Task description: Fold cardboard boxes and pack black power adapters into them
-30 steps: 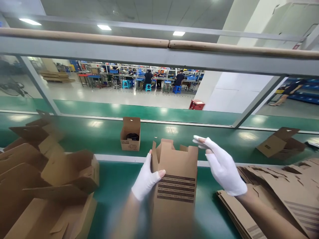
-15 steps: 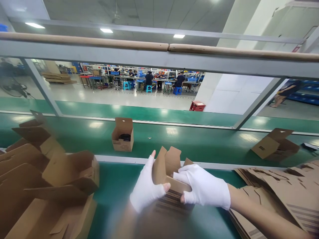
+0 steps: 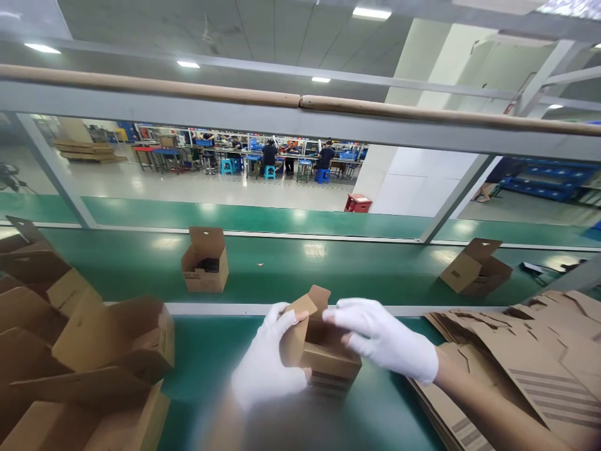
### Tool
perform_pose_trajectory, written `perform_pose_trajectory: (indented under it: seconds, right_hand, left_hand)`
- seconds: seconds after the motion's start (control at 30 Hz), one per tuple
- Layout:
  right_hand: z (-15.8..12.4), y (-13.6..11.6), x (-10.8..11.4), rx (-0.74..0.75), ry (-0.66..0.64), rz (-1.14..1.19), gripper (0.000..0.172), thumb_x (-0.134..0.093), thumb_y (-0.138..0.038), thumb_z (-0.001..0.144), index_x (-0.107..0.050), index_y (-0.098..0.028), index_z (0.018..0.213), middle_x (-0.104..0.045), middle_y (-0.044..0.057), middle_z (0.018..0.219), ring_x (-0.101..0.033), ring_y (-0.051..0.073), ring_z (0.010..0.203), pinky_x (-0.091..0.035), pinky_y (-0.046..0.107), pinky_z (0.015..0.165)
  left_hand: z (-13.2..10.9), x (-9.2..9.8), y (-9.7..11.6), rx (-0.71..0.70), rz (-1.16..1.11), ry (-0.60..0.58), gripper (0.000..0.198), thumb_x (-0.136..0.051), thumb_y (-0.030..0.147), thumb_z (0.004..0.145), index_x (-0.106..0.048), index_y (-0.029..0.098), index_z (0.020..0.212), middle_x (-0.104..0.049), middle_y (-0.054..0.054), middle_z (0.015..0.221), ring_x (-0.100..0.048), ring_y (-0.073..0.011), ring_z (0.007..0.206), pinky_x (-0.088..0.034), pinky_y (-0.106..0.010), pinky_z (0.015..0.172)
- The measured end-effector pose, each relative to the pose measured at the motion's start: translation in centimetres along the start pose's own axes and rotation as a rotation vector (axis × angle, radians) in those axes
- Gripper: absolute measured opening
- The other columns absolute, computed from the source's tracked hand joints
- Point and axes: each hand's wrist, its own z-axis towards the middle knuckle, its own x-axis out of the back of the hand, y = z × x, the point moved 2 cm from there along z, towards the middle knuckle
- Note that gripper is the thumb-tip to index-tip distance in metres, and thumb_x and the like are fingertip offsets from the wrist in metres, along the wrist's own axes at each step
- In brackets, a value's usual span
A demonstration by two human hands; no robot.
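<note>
A small brown cardboard box (image 3: 331, 358) stands in front of me on the green work surface, its top flaps partly raised. My left hand (image 3: 270, 360), in a white fingertipless glove, grips the box's left side, thumb at the near face and fingers at the left flap. Over the box's right side hovers my right hand (image 3: 382, 338), gloved alike, with its fingers apart and the tips near the opening. Whether those fingertips touch a flap is hard to tell. The inside of the box is dark, and its lower part is blurred.
Folded-open boxes (image 3: 89, 376) crowd the left. Flat cardboard blanks (image 3: 530, 357) lie stacked at the right. Beyond a white rail (image 3: 211, 309), an open box (image 3: 205, 275) holds a dark item, and another open box (image 3: 472, 275) stands farther right. People sit at distant benches.
My right hand has lifted off the box's right side and opened above it. The right flap no longer stands up. My left hand keeps its hold, and the view has shifted slightly right.
</note>
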Motion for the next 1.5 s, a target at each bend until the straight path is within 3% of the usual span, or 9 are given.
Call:
perform_pose_trajectory:
  seconds: [0.13,0.3,0.5,0.77,0.87,1.0,1.2,1.33,1.5]
  right_hand:
    - [-1.9,3.1,-0.3,-0.473,0.341,0.367,0.041,-0.040,-0.042,0.093,-0.050,-0.024,0.128,-0.051,0.007,0.131,-0.044,0.024,0.124,-0.028,0.047,0.109]
    - [-1.1,1.6,-4.5,-0.584,0.035,1.419,0.062,-0.045,-0.066,0.085,-0.046,-0.025,0.130,-0.052,0.009,0.131,-0.048,0.027,0.121,-0.038,0.045,0.102]
    - [0.7,0.4,-6.1,-0.631,0.050,1.654,0.054,-0.067,-0.028,0.075,-0.049,-0.019,0.124,-0.063,0.009,0.115,-0.060,0.026,0.102,-0.045,0.040,0.092]
    - [0.1,1.5,-6.5,-0.771,0.154,1.530,0.042,-0.062,-0.023,0.071,-0.055,-0.023,0.112,-0.066,0.003,0.105,-0.062,0.026,0.095,-0.048,0.040,0.084]
    - [0.4,1.6,-4.6,-0.608,0.165,1.446,0.020,-0.066,-0.025,0.069,-0.062,-0.020,0.088,-0.065,0.004,0.108,-0.059,0.026,0.100,-0.044,0.040,0.091]
    - [1.0,2.5,-1.7,-0.296,-0.129,1.402,0.033,-0.070,-0.036,0.070,-0.064,-0.018,0.097,-0.055,0.009,0.127,-0.048,0.028,0.119,-0.034,0.043,0.102]
    - [3.6,0.8,1.0,-0.216,-0.651,0.530,0.047,-0.068,-0.042,0.073,-0.059,-0.022,0.115,-0.064,0.004,0.109,-0.060,0.024,0.095,-0.046,0.032,0.081]
    - [4.7,-1.5,0.8,-0.285,-0.702,0.333,0.043,-0.068,-0.046,0.069,-0.060,-0.023,0.104,-0.065,0.001,0.094,-0.061,0.022,0.078,-0.044,0.027,0.061]
    - [4.2,-2.8,-1.0,-0.341,-0.515,0.041,0.038,-0.064,-0.045,0.067,-0.057,-0.023,0.096,-0.064,0.002,0.084,-0.060,0.024,0.069,-0.036,0.026,0.051]
  left_hand:
    - [-0.4,0.5,0.4,-0.033,-0.056,0.082,0.071,-0.064,0.030,0.059,-0.045,0.027,0.126,-0.034,-0.008,0.131,-0.043,-0.0296,0.117,-0.034,-0.047,0.102]
    - [-0.3,-0.9,0.9,-0.072,-0.088,0.089,0.079,-0.064,0.033,0.059,-0.039,0.031,0.134,-0.030,-0.007,0.135,-0.042,-0.0313,0.119,-0.036,-0.047,0.102]
    - [-0.6,-1.7,1.1,-0.044,0.060,0.073,0.085,-0.065,0.039,0.062,-0.030,0.034,0.139,-0.025,-0.008,0.139,-0.039,-0.0342,0.123,-0.036,-0.049,0.103]
    - [-0.1,-2.2,0.2,-0.090,0.077,0.032,0.055,-0.074,0.035,0.051,-0.059,0.028,0.103,-0.026,-0.008,0.141,-0.041,-0.0391,0.121,-0.036,-0.052,0.100]
    - [0.0,-1.8,0.4,-0.120,0.035,0.064,0.046,-0.071,0.043,0.055,-0.058,0.027,0.096,-0.034,-0.009,0.136,-0.041,-0.0392,0.119,-0.035,-0.053,0.099]
    - [-0.2,-1.2,0.7,-0.143,-0.029,0.069,0.043,-0.063,0.053,0.064,-0.056,0.025,0.096,-0.049,-0.011,0.116,-0.048,-0.0359,0.110,-0.040,-0.052,0.093]
    - [-0.3,-2.0,1.3,-0.165,-0.114,0.004,0.054,-0.067,0.054,0.057,-0.054,0.026,0.101,-0.052,-0.008,0.104,-0.051,-0.0325,0.100,-0.043,-0.048,0.089]
    - [-0.5,-2.0,0.9,-0.160,-0.183,0.034,0.056,-0.064,0.057,0.060,-0.053,0.024,0.104,-0.051,-0.009,0.102,-0.051,-0.0326,0.100,-0.041,-0.048,0.090]
    - [-0.4,-2.3,0.1,-0.171,-0.262,0.047,0.064,-0.067,0.057,0.058,-0.052,0.022,0.110,-0.051,-0.009,0.105,-0.051,-0.0323,0.100,-0.042,-0.047,0.090]
